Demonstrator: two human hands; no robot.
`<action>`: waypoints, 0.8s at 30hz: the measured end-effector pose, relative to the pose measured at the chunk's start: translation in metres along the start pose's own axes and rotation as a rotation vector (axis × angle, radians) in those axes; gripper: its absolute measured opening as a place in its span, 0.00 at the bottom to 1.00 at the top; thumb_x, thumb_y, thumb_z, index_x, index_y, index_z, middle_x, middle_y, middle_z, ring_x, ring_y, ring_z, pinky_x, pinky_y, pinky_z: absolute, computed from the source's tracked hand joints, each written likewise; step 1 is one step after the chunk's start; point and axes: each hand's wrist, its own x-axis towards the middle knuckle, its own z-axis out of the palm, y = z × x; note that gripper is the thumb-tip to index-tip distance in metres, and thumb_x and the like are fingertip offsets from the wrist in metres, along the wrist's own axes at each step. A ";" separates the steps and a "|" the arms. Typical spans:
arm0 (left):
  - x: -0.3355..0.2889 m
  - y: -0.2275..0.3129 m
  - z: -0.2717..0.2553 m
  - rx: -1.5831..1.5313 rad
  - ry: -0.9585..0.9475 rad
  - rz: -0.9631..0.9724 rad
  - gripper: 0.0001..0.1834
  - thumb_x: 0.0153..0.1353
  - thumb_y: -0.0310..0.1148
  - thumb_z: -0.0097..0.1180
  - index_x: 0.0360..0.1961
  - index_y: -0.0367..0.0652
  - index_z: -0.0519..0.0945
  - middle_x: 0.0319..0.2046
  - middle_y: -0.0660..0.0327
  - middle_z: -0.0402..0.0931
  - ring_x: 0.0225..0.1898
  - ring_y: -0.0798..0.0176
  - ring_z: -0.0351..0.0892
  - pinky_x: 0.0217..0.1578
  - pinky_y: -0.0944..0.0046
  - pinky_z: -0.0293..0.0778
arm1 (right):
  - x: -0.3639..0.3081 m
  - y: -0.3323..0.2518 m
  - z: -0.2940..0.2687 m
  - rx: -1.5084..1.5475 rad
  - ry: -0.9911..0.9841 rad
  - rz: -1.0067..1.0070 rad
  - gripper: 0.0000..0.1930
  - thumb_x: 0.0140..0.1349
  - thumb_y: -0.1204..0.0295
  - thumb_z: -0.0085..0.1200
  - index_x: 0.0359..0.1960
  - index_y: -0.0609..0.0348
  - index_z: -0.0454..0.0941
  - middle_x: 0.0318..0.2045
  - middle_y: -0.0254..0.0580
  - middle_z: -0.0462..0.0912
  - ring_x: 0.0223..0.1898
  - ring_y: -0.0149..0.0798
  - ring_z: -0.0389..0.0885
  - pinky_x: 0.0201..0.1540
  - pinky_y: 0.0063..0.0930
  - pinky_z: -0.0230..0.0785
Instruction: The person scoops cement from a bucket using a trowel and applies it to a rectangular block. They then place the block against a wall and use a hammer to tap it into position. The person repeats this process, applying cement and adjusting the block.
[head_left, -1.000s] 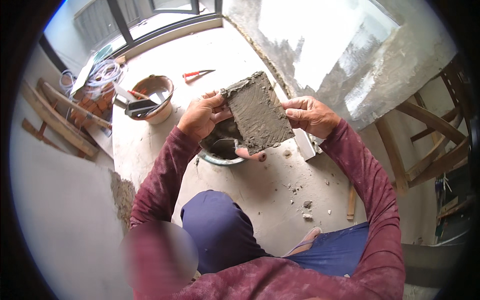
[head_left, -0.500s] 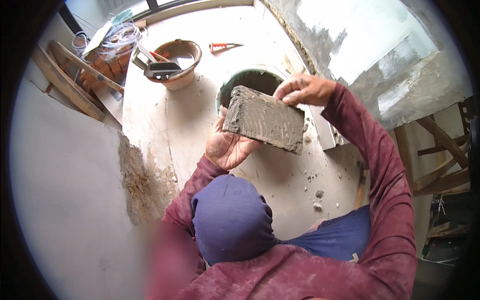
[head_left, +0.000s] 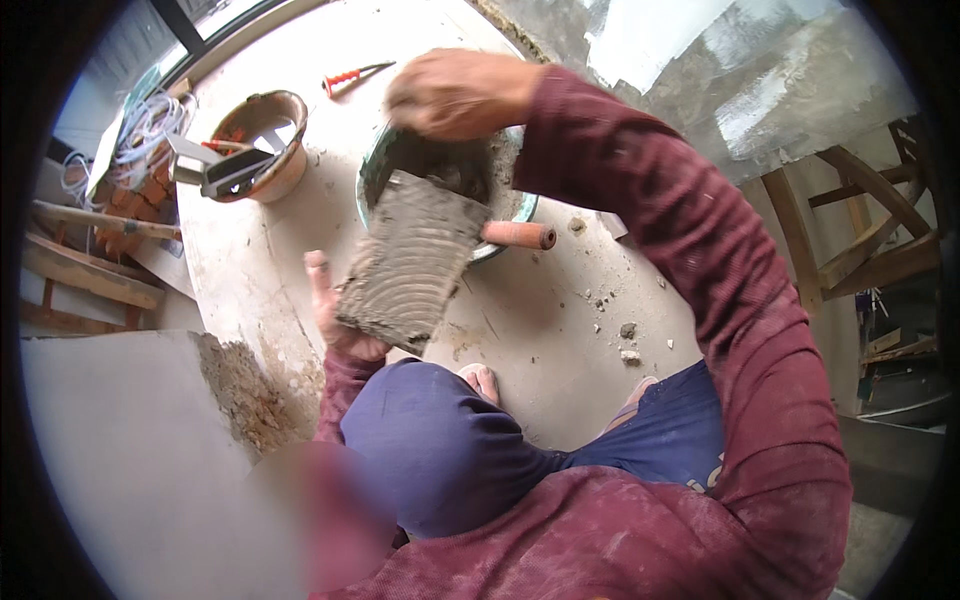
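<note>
A rectangular tile (head_left: 405, 262) coated with grey, comb-ridged mortar tilts over my knee. My left hand (head_left: 335, 310) holds it from beneath, fingers showing along its left and lower edges. Its upper end reaches the rim of a green bowl (head_left: 372, 175) of dark mortar on the floor. A tool with an orange handle (head_left: 518, 235) rests on the bowl's near rim. My right hand (head_left: 458, 95) hovers over the bowl, above the tile's upper end. Only the back of that hand shows, so its fingers are hidden.
A tan bucket (head_left: 262, 150) holding tools stands to the left of the bowl, with a red-handled tool (head_left: 350, 76) beyond it. Bricks and white cable (head_left: 140, 150), wooden planks (head_left: 85, 275), a grey slab (head_left: 110, 450) and rubble (head_left: 250, 390) lie left. A wooden frame (head_left: 860, 235) stands right.
The tile has swung from lying crosswise to standing lengthwise and lower. My right hand has come off its upper edge and moved over the bowl. My view has shifted closer to the floor.
</note>
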 end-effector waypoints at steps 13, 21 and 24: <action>-0.028 0.045 0.021 0.429 0.291 0.533 0.50 0.61 0.69 0.26 0.69 0.37 0.44 0.67 0.36 0.40 0.67 0.29 0.39 0.64 0.29 0.38 | -0.050 -0.085 0.050 0.215 -1.022 0.429 0.15 0.56 0.68 0.42 0.40 0.65 0.74 0.30 0.58 0.79 0.34 0.55 0.81 0.37 0.44 0.74; -0.054 0.044 -0.021 0.094 0.200 0.532 0.54 0.56 0.74 0.29 0.68 0.36 0.52 0.66 0.40 0.49 0.66 0.32 0.49 0.63 0.31 0.45 | -0.055 -0.053 0.021 0.191 -0.850 0.726 0.16 0.60 0.68 0.38 0.34 0.64 0.78 0.33 0.59 0.80 0.36 0.55 0.81 0.42 0.45 0.72; -0.050 0.043 -0.036 0.047 0.190 0.497 0.54 0.55 0.75 0.30 0.67 0.36 0.55 0.65 0.42 0.54 0.64 0.35 0.54 0.63 0.32 0.48 | -0.080 -0.038 0.058 0.374 -0.697 0.569 0.18 0.63 0.65 0.37 0.32 0.65 0.78 0.31 0.61 0.80 0.36 0.56 0.81 0.42 0.45 0.72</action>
